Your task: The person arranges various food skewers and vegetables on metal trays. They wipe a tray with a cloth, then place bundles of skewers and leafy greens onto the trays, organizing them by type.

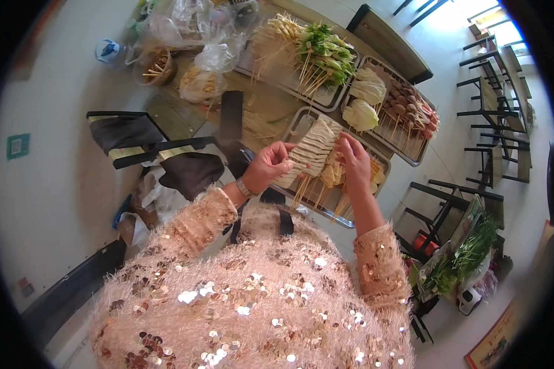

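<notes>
My left hand (pixel 270 167), with a metal watch on its wrist, pinches the lower left side of a pale, pleated sheet of food (pixel 315 145). Its kind I cannot tell for certain. My right hand (pixel 353 157) is at the sheet's upper right edge, fingers bent around it; its grip is partly hidden. Below the sheet lies a metal tray (pixel 351 224) with skewered yellowish pieces (pixel 332 175), their wooden sticks pointing towards me. Just beyond, cabbage leaves on skewers (pixel 361 115) rest by the tray's far edge.
Further trays hold skewered leafy greens (pixel 325 55), pale skewered food (pixel 281 34), and brown skewered pieces (pixel 401 104). Plastic bags (pixel 217 55) and a tub of sticks (pixel 154 67) stand at the back left. A chair (pixel 166 152) is on the left; a bench (pixel 390 44) stands beyond the table.
</notes>
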Available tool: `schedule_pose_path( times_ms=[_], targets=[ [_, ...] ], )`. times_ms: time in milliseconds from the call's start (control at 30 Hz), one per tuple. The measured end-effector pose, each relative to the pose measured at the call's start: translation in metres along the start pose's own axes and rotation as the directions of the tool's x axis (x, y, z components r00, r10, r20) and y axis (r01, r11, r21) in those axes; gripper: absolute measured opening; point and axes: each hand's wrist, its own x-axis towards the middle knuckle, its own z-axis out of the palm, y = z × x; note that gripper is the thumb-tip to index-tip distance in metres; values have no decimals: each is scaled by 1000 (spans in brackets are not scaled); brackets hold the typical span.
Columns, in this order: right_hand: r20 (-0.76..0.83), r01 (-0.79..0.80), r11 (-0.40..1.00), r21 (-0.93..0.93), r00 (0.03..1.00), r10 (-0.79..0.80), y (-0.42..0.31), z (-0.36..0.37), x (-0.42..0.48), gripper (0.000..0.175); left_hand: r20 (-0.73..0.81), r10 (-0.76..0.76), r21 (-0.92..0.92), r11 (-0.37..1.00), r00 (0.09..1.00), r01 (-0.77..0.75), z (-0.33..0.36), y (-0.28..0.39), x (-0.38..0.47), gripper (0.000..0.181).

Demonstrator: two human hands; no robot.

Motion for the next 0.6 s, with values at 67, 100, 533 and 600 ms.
schedule_pose_path(
  times_ms=[67,100,533,600],
  targets=[
    [58,-45,985,167,998,35,-14,6,7,27,5,-11,58,998,1000,10,12,1,-3,15],
    [51,-83,973,217,996,73,-18,8,7,26,23,7,71,997,1000,-8,17,0,-5,16],
    [-4,-189,924,331,979,202,-10,26,-23,21,-270,-183,-367,927,945,75,48,-13,-3,29],
    [54,-237,892,384,971,235,-6,30,-27,19,-256,-191,-343,935,948,96,44,-19,0,30]
  ],
)
